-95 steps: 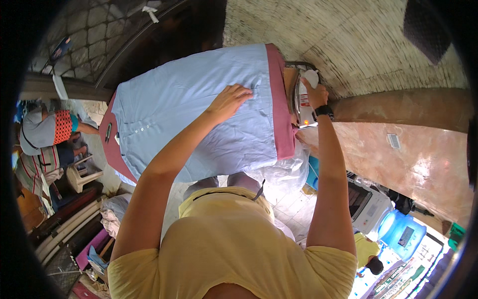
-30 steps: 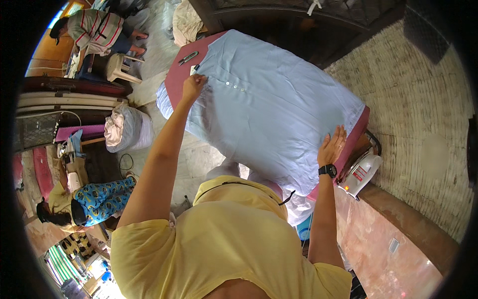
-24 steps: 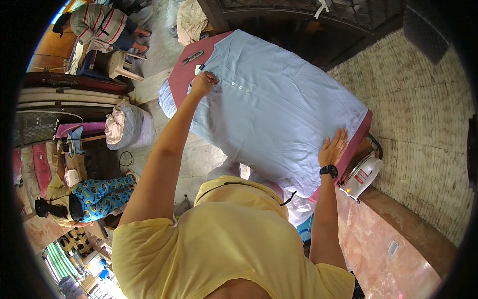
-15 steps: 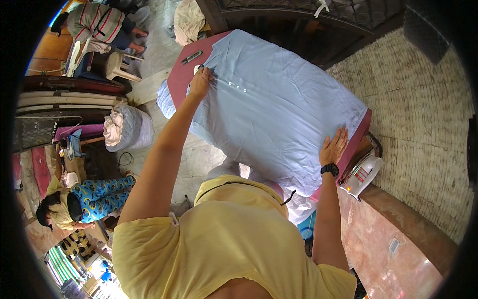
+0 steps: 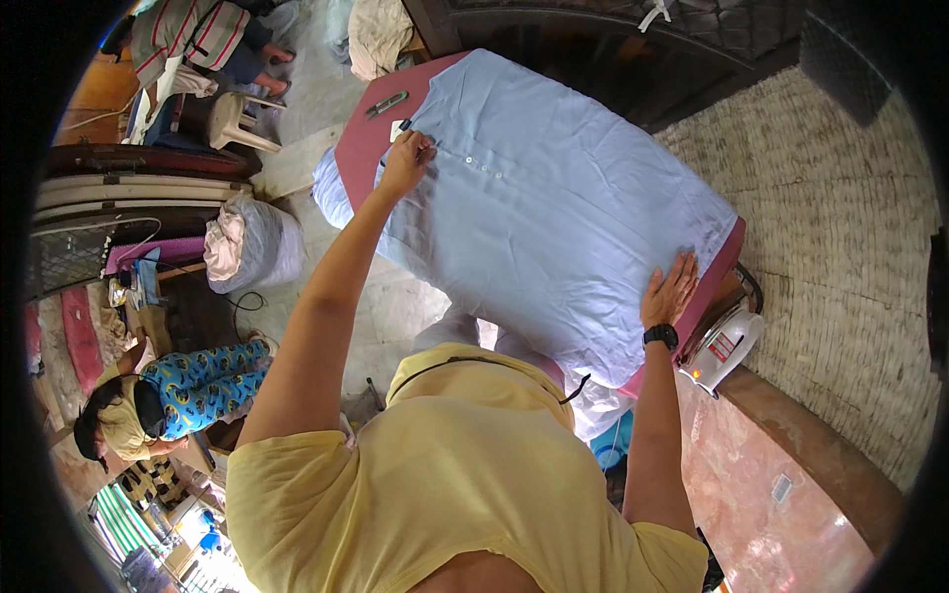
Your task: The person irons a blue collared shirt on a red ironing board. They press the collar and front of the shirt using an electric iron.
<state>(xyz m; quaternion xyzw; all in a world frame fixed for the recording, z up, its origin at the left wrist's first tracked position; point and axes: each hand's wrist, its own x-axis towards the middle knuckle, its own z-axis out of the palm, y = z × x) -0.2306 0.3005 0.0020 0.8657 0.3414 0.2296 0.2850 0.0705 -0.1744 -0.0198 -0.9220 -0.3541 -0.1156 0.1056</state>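
Observation:
A light blue shirt (image 5: pixel 554 198) with a short row of small white buttons lies spread over a dark red ironing table (image 5: pixel 358 138). My left hand (image 5: pixel 407 163) is closed, its fingertips pinching the cloth at the neck end. Just beyond those fingers shows a small white label (image 5: pixel 397 129). Flat on the hem end of the shirt rests my right hand (image 5: pixel 670 289), fingers stretched out. On the bare red strip past my left hand lies a pair of thread snips (image 5: pixel 388 104).
A white iron (image 5: pixel 725 348) stands at the table's right end. On the left are a clear bag of cloth (image 5: pixel 255 247) and a plastic stool (image 5: pixel 232 124). Two other people, one in blue patterned trousers (image 5: pixel 203 390), are farther left. A dark grille (image 5: pixel 613 49) stands behind the table.
My left hand has shifted slightly along the neck edge, with its fingers more curled. My right hand stays flat in place. The whole view has moved a little.

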